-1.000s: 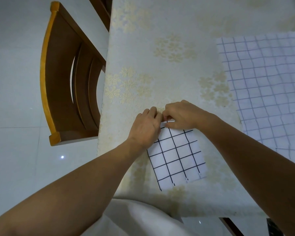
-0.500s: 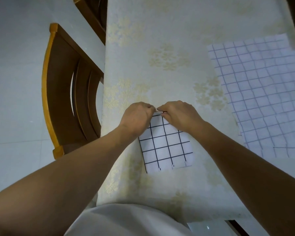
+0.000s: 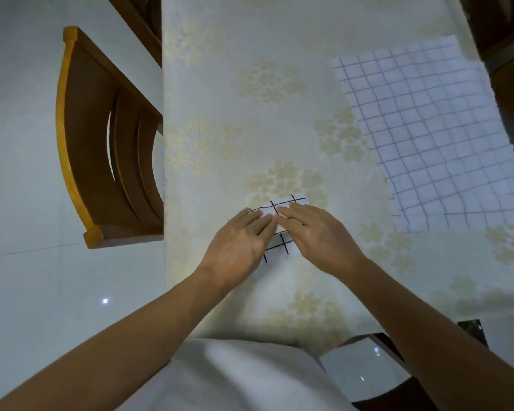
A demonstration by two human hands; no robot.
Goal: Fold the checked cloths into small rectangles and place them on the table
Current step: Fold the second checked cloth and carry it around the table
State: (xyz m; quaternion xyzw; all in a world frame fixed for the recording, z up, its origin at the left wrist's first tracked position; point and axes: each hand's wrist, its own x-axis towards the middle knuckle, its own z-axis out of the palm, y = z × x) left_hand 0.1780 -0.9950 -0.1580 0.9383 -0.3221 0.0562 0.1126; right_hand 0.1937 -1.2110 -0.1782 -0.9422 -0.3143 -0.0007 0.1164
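A small white cloth with black checks (image 3: 285, 246) lies folded on the table (image 3: 250, 129), near its left edge. My left hand (image 3: 240, 245) lies flat on the cloth's left part, fingers straight. My right hand (image 3: 316, 237) presses on its right part, fingers stretched toward the left hand. Most of the cloth is hidden under both hands; its far edge and a near corner show. A larger white cloth with blue checks (image 3: 428, 137) lies spread flat at the table's right.
The table wears a pale cover with gold flowers. A wooden chair (image 3: 101, 149) stands close at the table's left side, another chair (image 3: 140, 22) behind it. Dark furniture (image 3: 511, 54) sits at the far right. The floor is glossy white tile.
The small cloth was folded over once more and now looks about half as long. Both hands went from pinching its far edge to pressing flat on it.
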